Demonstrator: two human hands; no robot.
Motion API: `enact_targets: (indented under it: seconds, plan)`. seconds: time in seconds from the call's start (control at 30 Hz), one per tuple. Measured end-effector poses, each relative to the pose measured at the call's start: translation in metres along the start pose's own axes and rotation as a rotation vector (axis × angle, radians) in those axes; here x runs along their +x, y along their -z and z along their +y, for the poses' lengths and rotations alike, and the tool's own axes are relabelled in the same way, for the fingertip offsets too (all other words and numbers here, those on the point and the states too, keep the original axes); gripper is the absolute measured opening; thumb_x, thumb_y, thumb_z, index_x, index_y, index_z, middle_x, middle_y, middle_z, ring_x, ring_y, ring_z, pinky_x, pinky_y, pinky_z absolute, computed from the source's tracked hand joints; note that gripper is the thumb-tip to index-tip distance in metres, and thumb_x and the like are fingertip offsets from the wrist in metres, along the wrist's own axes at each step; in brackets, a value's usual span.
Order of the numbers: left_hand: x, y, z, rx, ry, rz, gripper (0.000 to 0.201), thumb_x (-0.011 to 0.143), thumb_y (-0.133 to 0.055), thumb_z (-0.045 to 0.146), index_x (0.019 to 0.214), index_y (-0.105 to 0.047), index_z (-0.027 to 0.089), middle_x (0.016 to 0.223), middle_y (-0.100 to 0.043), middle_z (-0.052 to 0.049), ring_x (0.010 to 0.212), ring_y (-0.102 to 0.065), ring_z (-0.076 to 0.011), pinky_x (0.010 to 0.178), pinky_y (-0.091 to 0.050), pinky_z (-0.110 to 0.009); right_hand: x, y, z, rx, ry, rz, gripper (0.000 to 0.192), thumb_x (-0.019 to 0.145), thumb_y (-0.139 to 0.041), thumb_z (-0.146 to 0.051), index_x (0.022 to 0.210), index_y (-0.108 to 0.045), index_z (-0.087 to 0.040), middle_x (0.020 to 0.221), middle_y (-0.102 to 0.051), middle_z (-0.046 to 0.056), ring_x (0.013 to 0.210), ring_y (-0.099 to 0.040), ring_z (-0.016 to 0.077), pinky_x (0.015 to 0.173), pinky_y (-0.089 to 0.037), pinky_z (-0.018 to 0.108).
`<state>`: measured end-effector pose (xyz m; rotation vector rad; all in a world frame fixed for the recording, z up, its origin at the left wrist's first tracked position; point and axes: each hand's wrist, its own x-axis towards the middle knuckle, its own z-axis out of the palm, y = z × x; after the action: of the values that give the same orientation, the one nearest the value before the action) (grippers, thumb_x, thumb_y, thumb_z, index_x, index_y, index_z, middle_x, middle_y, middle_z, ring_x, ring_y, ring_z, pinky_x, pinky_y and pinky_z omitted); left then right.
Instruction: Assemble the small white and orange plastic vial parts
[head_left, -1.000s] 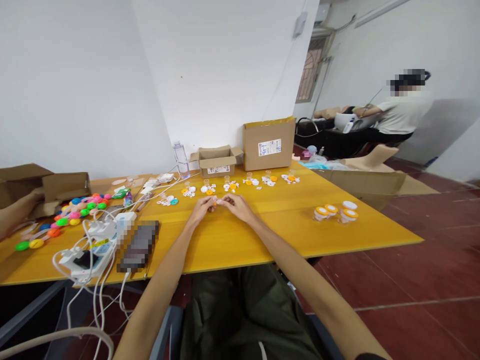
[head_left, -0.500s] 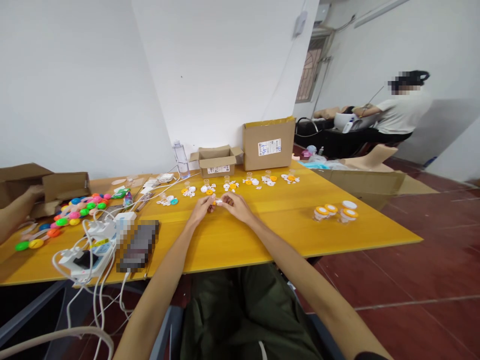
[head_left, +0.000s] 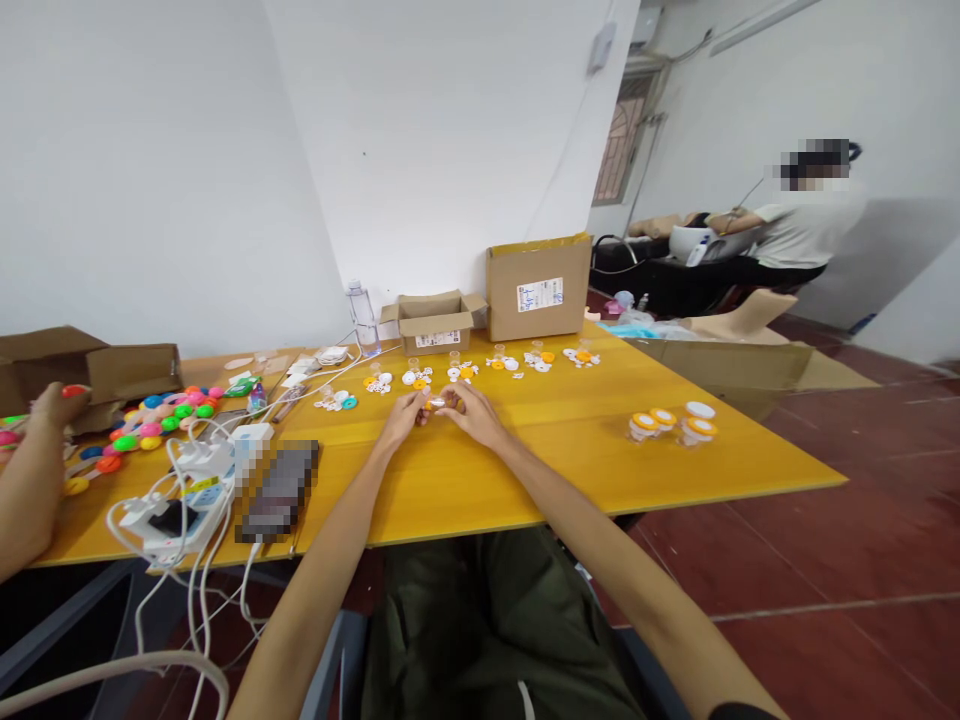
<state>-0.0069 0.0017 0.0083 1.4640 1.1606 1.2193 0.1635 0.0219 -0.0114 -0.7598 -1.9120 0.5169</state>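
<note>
My left hand (head_left: 406, 415) and my right hand (head_left: 471, 412) meet over the middle of the yellow table. Between their closed fingers is a small white and orange plastic part (head_left: 436, 404), mostly covered by the fingertips. Just beyond my hands runs a row of small heaps of white and orange plastic pieces (head_left: 418, 379), each with a little clear cup beside it. One heap at the left includes a teal disc (head_left: 349, 402). To the right stand several clear cups with orange and white tops (head_left: 643, 424).
A small open carton (head_left: 435, 325), a larger box (head_left: 538, 290) and a bottle (head_left: 362, 318) line the wall. Left are a phone (head_left: 277, 490), a cabled power strip (head_left: 191, 500), colourful balls (head_left: 161, 415) and a co-worker's hand (head_left: 37, 450). Another person (head_left: 806, 220) sits far right.
The co-worker's hand at the left has come out of the open box toward the table edge, now with coloured balls. My own hands stay in place, fingers shifting slightly on the small part.
</note>
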Motion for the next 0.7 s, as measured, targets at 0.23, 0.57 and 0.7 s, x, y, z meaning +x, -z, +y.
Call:
enact_targets:
  seconds: [0.23,0.57,0.7]
  plan:
    - [-0.0017,-0.0017,0.0029,0.008,0.004,-0.010,0.052,0.075,-0.064,0.066,0.061,-0.053,0.018,0.051,-0.049,0.003,0.046,-0.047,-0.0095,0.048,-0.037,-0.024,-0.0011,0.0005,-0.0026,-0.055,-0.003,-0.006,0.014,0.086,-0.066,-0.036,0.086,-0.062,-0.023,0.087,-0.066,0.003,0.075,-0.059,0.0168,0.067,-0.047,0.027]
    - [-0.0046,-0.0023,0.0075,0.016,-0.042,-0.054,0.054,0.072,-0.064,0.070,0.062,-0.053,0.018,0.055,-0.048,0.004,0.048,-0.045,-0.0082,0.049,-0.037,-0.023,-0.0002,0.0031,-0.0077,-0.191,-0.164,-0.098,0.030,0.094,-0.054,-0.042,0.074,-0.062,-0.021,0.076,-0.067,0.002,0.069,-0.058,0.0165,0.064,-0.039,0.026]
    - [-0.0026,-0.0025,0.0063,0.022,-0.035,-0.053,0.054,0.072,-0.063,0.070,0.062,-0.053,0.018,0.055,-0.048,0.004,0.049,-0.045,-0.0087,0.050,-0.037,-0.023,0.0000,0.0023,-0.0090,-0.190,-0.157,-0.138,0.026,0.089,-0.060,-0.045,0.081,-0.064,-0.021,0.079,-0.067,0.001,0.069,-0.057,0.0153,0.064,-0.039,0.025]
